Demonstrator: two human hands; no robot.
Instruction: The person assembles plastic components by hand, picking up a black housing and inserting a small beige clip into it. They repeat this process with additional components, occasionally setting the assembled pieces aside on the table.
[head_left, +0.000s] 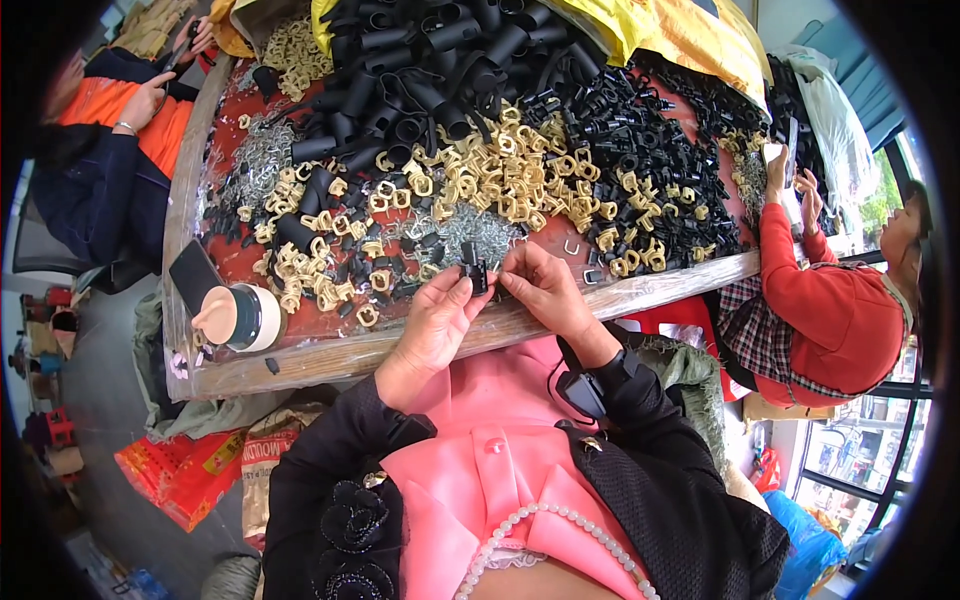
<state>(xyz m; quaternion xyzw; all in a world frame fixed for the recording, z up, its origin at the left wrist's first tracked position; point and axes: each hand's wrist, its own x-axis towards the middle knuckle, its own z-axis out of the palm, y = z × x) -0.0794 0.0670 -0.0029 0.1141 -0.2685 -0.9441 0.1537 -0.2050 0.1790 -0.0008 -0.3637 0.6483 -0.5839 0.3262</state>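
Just over the table's front edge, my left hand (437, 318) grips a small black plastic fitting (473, 268) between thumb and fingers. My right hand (548, 288) is beside it, thumb and forefinger pinched together close to the fitting's right side. Whatever sits in that pinch is too small to make out. Behind my hands lies a heap of silvery wire clips (465, 232). Beige ring-shaped parts (505, 175) are piled beyond them, and small black parts (640, 150) spread to the right. Black tube pieces (450, 60) form a large heap at the back.
The table (330, 362) has a wooden edge and red top. At its left corner are a lidded jar (250, 318) and a phone (197, 278). One person in red (835, 305) sits at the right; another in dark and orange clothing (110, 190) is at the left. Yellow sacks (690, 35) lie behind.
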